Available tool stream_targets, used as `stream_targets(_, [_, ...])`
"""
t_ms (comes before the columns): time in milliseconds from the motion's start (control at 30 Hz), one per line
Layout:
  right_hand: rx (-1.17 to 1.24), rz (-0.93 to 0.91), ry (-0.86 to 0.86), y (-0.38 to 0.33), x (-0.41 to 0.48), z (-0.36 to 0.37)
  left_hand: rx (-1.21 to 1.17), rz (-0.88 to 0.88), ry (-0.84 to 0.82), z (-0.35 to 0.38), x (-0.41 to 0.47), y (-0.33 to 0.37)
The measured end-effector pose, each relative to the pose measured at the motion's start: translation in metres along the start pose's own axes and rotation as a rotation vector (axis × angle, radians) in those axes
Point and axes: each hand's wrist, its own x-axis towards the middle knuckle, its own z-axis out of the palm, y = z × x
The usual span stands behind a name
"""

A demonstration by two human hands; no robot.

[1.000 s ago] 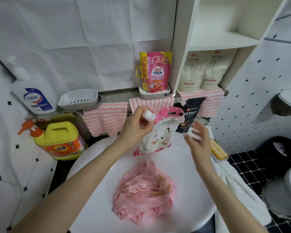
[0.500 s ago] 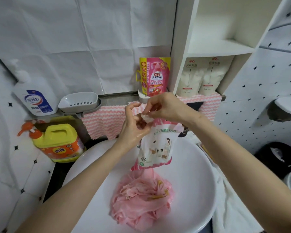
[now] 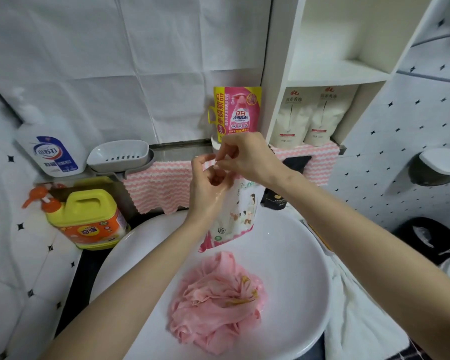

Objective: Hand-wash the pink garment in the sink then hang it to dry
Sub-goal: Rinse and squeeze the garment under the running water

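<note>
Two hands: together above the sink [image 3: 309, 255], both on the detergent pouch [image 3: 235, 214].
L hand [image 3: 209, 185]: fingers curled round pouch neck; palm looks wet.
R hand [image 3: 247, 158]: fingertips pinch at pouch top, touching L hand from above; spout/cap hidden by fingers.
Detergent pouch: hangs upright from both hands; bottom edge just above the garment; contact cannot be told.
Pink garment [image 3: 216, 300]: crumpled heap in sink bowl, near side; yellowish marks in folds.
L of sink: yellow jug [image 3: 89, 216] w/ orange pump; white bottle [image 3: 52, 152] w/ blue label behind it; grey soap dish [image 3: 120, 154] beside bottle.
Ledge: pink refill pouch [image 3: 238, 113] upright; striped cloth [image 3: 156, 188] hangs over edge.
Shelf, lower compartment: two white pouches [image 3: 309, 118].
R of sink: white towel [image 3: 361, 320], draped.
</note>
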Motion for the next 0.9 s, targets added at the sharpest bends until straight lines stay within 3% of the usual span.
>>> stream_targets(167, [-0.024,0.077,0.091,0.006,-0.008,0.011,0.021,-0.187,0.036,0.010,-0.006,0.005])
stream_targets(400, [0.002,0.180,-0.029,0.022,-0.016,0.023,0.090,-0.399,-0.104,0.011,-0.013,0.002])
stream_targets(533, [0.118,0.229,-0.224,0.027,-0.010,0.005,0.132,-0.394,-0.095,0.009,-0.012,-0.002])
stream_targets(900, [0.383,0.261,-0.281,0.030,-0.009,0.003,0.242,-0.327,-0.121,0.001,-0.005,0.001])
